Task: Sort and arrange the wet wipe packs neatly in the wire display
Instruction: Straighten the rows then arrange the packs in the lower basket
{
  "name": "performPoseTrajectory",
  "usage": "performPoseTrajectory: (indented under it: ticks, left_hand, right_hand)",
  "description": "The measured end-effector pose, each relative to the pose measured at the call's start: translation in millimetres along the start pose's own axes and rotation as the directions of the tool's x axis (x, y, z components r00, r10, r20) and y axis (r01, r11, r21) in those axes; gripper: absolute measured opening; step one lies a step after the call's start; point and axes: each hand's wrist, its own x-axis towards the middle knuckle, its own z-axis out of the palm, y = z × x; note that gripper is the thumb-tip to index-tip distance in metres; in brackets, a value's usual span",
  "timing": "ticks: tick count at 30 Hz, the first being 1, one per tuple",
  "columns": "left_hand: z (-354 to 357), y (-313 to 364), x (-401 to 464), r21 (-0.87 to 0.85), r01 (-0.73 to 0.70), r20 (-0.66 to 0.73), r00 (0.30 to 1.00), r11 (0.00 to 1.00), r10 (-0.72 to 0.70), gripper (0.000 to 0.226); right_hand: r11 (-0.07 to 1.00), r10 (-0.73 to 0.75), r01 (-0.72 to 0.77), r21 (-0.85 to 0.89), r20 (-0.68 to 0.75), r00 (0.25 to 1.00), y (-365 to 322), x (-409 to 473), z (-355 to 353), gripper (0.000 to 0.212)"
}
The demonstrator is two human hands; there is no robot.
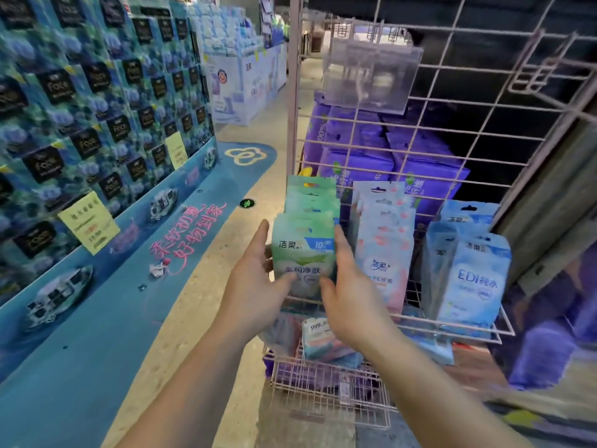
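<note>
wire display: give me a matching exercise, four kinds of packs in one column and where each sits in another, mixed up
Packs:
1. green packs
2. pink packs
3. blue packs
4. purple packs

Places:
A. right row of the shelf
B. stacked behind the wire grid, higher up
C. left row, between the left hand and right hand
D. middle row

Pairs: 1-C, 2-D, 3-A, 4-B

Three rows of packs [305,253] stand in the wire display [452,328]; two hands.
</note>
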Motion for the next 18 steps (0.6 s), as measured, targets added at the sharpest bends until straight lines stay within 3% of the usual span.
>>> performPoseTrajectory:
  ticks: [3,6,10,12,14,16,18]
  left_hand:
    - [-6,4,7,0.084,-0.053,-0.063,0.996,0.995,0.058,0.07]
    - [-8,-5,10,0.33,-0.037,0.017,0.999,0.943,0.033,0.042]
    - [-13,-20,8,0.429,-0.014,0.018,1.0,0.903,0.007,0.057]
    - [-27,-28,7,0.289,0.068,0.002,0.997,0.955,-0.071,0.068]
    - [-39,-42,3,0.08,0.179,0.034,0.983,0.981,-0.182,0.062]
    - [-43,-59,-4,-0.055,0.271,0.072,0.961,0.961,-0.266,0.048]
    - [-36,-78,-6,-0.139,0.349,0.132,0.934,0.927,-0.332,0.045]
  right_hand:
    - [0.996,0.019,-0.013,0.083,-0.069,0.997,-1,4,3,0.07]
    - [0.999,0.041,-0.041,0.01,-0.018,0.999,3,5,10,0.073]
    - [0.995,0.098,-0.098,-0.013,-0.029,0.995,8,7,8,0.072]
    - [0.989,0.042,-0.015,0.146,-0.183,0.982,12,-2,5,0.058]
    - [0.978,-0.011,0.071,0.194,-0.295,0.956,19,-24,6,0.029]
    - [0.983,0.022,0.017,0.184,-0.207,0.978,32,-45,18,0.023]
    - [0.977,0.151,-0.157,0.145,0.052,0.987,49,-55,43,0.022]
